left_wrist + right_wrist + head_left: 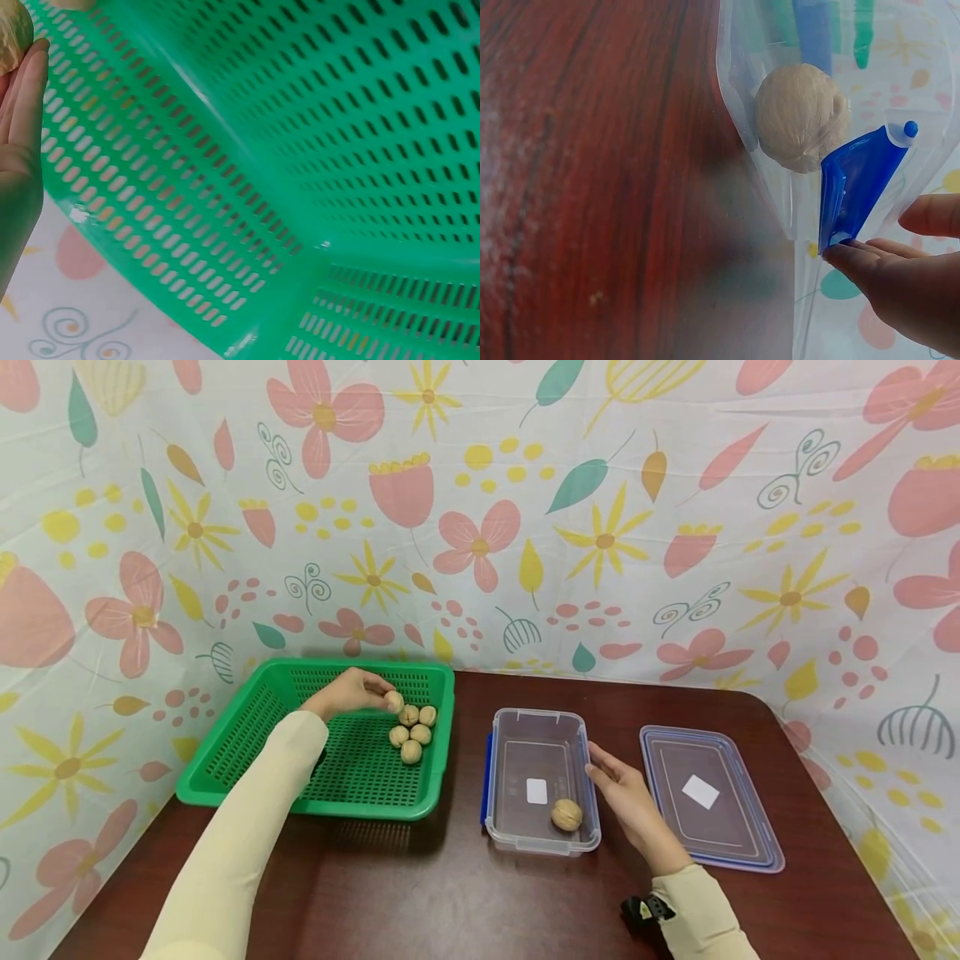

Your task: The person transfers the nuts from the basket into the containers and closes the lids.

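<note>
My left hand (pixel 351 693) is over the green basket (pixel 315 808) and pinches a walnut (pixel 393 701) in its fingertips. Part of that walnut (pixel 13 34) also shows at the left wrist view's edge, beside the fingers. Below it, several more walnuts (pixel 410 752) lie together on the basket's right side. At the clear plastic box (pixel 517 752), my right hand (pixel 626 793) rests against the right wall with its fingers fairly straight. One walnut (pixel 566 815) sits inside the box's near right corner. In the right wrist view, fingertips touch the blue side latch (pixel 859 184), with the thumb apart.
A clear lid (pixel 705 827) with a blue seal lies flat on the dark wooden table (pixel 450 893), right of the box. Another blue latch (pixel 486 781) hangs on the box's left side. A flower-patterned cloth (pixel 480 543) hangs behind the table.
</note>
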A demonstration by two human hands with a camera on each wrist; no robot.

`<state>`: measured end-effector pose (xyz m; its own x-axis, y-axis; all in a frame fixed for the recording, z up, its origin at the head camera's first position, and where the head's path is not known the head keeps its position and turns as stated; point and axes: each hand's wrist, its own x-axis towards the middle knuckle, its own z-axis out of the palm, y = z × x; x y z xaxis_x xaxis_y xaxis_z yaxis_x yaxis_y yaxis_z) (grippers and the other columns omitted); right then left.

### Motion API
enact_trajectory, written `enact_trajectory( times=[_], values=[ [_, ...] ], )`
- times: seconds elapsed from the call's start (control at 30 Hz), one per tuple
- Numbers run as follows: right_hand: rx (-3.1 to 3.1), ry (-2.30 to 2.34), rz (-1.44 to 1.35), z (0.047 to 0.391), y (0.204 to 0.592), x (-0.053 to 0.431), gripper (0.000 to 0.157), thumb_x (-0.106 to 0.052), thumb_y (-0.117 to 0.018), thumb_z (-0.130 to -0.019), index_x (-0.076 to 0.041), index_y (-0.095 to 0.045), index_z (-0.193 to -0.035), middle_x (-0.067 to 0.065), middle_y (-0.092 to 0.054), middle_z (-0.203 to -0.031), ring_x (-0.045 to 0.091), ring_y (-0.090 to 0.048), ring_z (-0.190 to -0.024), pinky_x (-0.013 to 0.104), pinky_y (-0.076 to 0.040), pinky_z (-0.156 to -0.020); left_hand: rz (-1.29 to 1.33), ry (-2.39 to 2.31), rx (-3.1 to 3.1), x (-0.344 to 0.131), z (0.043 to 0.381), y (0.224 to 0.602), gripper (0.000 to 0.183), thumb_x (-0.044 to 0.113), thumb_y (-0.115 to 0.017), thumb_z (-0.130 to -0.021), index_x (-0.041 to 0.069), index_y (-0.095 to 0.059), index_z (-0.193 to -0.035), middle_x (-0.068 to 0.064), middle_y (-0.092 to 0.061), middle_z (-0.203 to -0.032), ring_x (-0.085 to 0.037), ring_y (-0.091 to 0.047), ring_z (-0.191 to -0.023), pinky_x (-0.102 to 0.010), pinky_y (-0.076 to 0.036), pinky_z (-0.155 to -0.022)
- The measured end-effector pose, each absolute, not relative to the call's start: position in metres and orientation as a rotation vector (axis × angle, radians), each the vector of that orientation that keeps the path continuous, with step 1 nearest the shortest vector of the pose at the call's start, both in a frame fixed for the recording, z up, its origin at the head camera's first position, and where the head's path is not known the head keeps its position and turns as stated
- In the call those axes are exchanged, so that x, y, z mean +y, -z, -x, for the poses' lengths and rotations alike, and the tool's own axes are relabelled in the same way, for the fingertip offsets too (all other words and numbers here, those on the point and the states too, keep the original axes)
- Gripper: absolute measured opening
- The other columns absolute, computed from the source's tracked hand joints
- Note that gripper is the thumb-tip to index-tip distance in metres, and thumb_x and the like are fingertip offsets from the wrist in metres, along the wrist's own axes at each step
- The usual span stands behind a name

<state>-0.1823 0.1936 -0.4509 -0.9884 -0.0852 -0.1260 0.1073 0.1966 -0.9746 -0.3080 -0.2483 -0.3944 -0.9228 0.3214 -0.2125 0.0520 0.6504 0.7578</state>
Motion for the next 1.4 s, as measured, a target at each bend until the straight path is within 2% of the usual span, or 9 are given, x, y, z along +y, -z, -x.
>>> enact_trajectory(
  times=[0.27,0.7,0.9,1.1,1.4],
  values=[
    [2.306,1.909,-0.024,0.182,0.451,0.194,0.05,-0.01,-0.046,-0.103,0.001,-0.031,-0.149,0.019,-0.026,-0.154,0.033,-0.02,-0.143,0.047,-0.017,-0.116,-0.277,-1.27,2.515,-0.23,0.299,0.376,0.041,0.022,-0.074,-0.087,0.008,-0.065,-0.124,-0.013,-0.063,-0.125,-0.03,-0.058,-0.115,-0.051,-0.044,-0.1],
    [2.309,1.904,-0.031,0.181,0.452,0.195,0.05,-0.01,-0.045,-0.103,0.0,-0.031,-0.149,0.018,-0.027,-0.154,0.031,-0.023,-0.143,0.045,-0.018,-0.116,-0.221,-1.48,2.525,-0.196,0.275,0.356,0.041,0.022,-0.075,-0.086,0.008,-0.065,-0.124,-0.012,-0.065,-0.12,-0.025,-0.06,-0.113,-0.041,-0.05,-0.094],
    [2.312,1.909,-0.028,0.18,0.451,0.195,0.05,-0.01,-0.045,-0.103,0.002,-0.03,-0.149,0.021,-0.027,-0.153,0.032,-0.025,-0.142,0.046,-0.019,-0.116,-0.205,-1.574,2.501,-0.18,0.262,0.347,0.043,0.025,-0.076,-0.085,0.008,-0.065,-0.124,-0.011,-0.064,-0.122,-0.024,-0.059,-0.114,-0.043,-0.047,-0.098],
    [2.306,1.917,-0.021,0.181,0.452,0.194,0.049,-0.009,-0.044,-0.103,0.003,-0.03,-0.149,0.022,-0.028,-0.153,0.032,-0.025,-0.142,0.045,-0.02,-0.116,-0.194,-1.662,2.447,-0.159,0.25,0.341,0.046,0.026,-0.077,-0.084,0.01,-0.064,-0.125,-0.008,-0.066,-0.12,-0.021,-0.062,-0.111,-0.039,-0.049,-0.096],
    [2.281,1.928,-0.011,0.181,0.453,0.193,0.05,-0.009,-0.043,-0.103,0.003,-0.028,-0.149,0.023,-0.026,-0.154,0.033,-0.024,-0.142,0.045,-0.018,-0.116,-0.213,-1.77,2.403,-0.127,0.236,0.331,0.042,0.018,-0.074,-0.087,0.006,-0.063,-0.125,-0.01,-0.065,-0.121,-0.022,-0.062,-0.111,-0.041,-0.049,-0.097]
  ],
)
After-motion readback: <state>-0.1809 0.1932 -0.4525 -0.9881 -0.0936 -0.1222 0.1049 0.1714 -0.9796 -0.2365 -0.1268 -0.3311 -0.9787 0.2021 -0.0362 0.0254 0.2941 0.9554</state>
